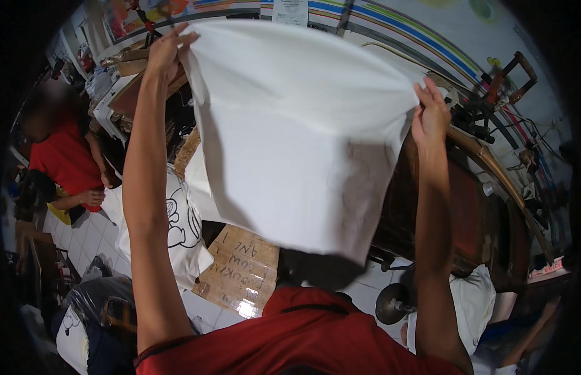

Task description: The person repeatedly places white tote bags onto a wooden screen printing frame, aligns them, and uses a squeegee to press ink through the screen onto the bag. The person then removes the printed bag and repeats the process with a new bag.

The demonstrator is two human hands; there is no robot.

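Note:
A large white cloth (284, 150) hangs stretched between my two raised arms, its lower edge falling free in front of my red shirt. My left hand (168, 53) pinches the upper left corner. At the upper right corner, my right hand (433, 115) grips the edge between thumb and fingers. The fabric sags a little between the two corners, and a shadow falls across its lower right part. Behind it, much of the work surface is hidden.
A co-worker in a red shirt (68, 159) is at the left. White fabric with black line drawings (178, 219) lies beside my left arm, near a brown cardboard sheet (240, 269). Dark machinery (472, 206) stands right; a round metal lamp-like piece (392, 303) sits below.

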